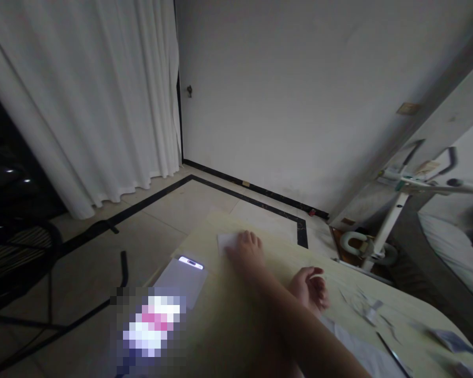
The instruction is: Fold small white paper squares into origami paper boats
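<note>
My right hand [249, 245] reaches across the light yellow tabletop [216, 320], its fingers bent and pressed together over a small white piece of paper [224, 243]. The thumb side lies on the paper, and part of it is hidden under the hand. My right forearm crosses over my left one. Beyond it my left hand [310, 289] rests on its side on the table, fingers loosely curled, thumb apart, with nothing in it. A white sheet or cloth [358, 349] lies just below the left hand.
At the table's left edge is a pale flat panel [181, 281] beside a glowing, pixelated screen [152, 325]. Thin strips and a small white piece [372, 312] lie at right, near a dark slim tool [392, 354]. An exercise machine [390, 223] stands beyond; a curtain [114, 100] hangs left.
</note>
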`<act>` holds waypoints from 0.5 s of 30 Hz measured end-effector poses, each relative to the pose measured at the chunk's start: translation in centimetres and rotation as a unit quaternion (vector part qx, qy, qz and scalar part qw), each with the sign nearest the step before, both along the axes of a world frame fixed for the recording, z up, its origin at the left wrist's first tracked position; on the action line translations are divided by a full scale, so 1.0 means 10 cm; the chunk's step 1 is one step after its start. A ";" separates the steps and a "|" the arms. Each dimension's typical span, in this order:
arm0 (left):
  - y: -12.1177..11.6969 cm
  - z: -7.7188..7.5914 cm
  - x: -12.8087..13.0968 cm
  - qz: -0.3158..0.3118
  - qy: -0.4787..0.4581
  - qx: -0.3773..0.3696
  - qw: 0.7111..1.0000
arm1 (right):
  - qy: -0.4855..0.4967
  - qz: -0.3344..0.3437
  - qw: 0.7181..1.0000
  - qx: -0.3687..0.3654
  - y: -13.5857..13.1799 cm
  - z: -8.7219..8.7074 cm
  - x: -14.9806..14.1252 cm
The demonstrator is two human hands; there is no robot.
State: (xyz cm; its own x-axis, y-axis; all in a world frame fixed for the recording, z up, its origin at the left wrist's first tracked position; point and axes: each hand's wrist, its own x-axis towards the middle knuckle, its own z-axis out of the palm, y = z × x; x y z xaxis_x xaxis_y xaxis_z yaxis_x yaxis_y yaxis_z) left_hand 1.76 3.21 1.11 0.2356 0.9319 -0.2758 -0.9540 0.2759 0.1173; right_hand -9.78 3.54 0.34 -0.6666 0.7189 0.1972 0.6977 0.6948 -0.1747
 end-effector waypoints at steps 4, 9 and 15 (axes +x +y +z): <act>0.02 -0.03 0.00 -0.003 -0.015 0.014 1.000 | 0.003 -0.005 1.000 0.003 0.01 -0.03 0.00; 0.04 -0.07 0.02 -0.005 -0.019 0.022 1.000 | 0.005 -0.004 1.000 0.008 0.01 -0.04 -0.01; 0.03 -0.04 0.01 0.009 -0.008 0.010 1.000 | 0.011 0.002 1.000 0.003 -0.01 0.00 0.00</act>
